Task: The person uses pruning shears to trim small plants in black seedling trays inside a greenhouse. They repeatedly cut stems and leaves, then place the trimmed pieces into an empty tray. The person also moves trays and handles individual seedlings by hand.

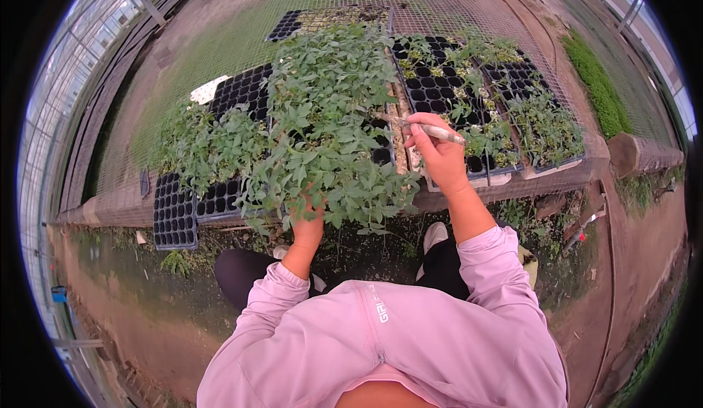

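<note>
My right hand [439, 153] is closed around a slim, pale, worn handle [442, 133], whose narrow end points left towards the seedlings. Below the front leaves, my left hand [307, 210] is partly hidden by foliage, so its fingers and anything in them cannot be made out. Leafy green seedlings [329, 95] stand densely in the middle, over a black plug tray [381, 156] that shows in a few gaps. Right of it lies a partly filled black cell tray [431, 87] with scattered seedlings. More seedlings [219, 144] spread over the trays at left.
A wire mesh bench [181, 78] carries the trays. An empty-celled black tray [176, 210] overhangs its front edge at left. Another cell tray [285, 25] lies at the back, and a tray of seedlings [544, 122] at far right. A sawn log end [631, 155] juts out at right.
</note>
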`<state>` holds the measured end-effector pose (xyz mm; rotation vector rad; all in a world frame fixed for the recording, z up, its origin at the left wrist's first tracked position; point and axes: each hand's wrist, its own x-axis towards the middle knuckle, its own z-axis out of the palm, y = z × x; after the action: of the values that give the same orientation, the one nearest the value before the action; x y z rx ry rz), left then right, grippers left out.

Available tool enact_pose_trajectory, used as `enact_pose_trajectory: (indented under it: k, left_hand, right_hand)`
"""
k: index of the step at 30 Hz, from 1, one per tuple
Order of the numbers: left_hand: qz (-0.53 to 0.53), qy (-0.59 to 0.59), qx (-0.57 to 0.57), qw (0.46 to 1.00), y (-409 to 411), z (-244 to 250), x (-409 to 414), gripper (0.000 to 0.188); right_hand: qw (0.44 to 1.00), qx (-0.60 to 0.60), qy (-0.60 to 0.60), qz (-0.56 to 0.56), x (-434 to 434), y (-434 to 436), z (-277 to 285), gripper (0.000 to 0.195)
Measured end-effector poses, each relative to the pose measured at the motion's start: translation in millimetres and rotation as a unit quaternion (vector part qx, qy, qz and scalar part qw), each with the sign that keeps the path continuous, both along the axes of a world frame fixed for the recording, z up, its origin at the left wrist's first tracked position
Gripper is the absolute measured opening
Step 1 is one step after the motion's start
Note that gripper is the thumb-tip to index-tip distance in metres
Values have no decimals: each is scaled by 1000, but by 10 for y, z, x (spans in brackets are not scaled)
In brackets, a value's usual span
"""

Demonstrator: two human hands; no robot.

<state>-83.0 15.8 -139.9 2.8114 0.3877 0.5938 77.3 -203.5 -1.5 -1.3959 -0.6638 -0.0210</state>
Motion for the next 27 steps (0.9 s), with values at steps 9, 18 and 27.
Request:
enact_pose_trajectory:
  k: [9, 18, 27]
  left_hand:
    - [14, -90, -177, 980, -25, 316, -112, 23]
    - [-102, -224, -432, 868, 106, 1723, -241, 11]
    - [-207, 40, -220, 953, 486, 1751, 1895, 17]
  right_hand:
    - [996, 34, -63, -53, -106, 101, -4, 14]
    - [969, -124, -209, 51, -104, 223, -40, 17]
    - [949, -163, -252, 91, -175, 266, 7, 17]
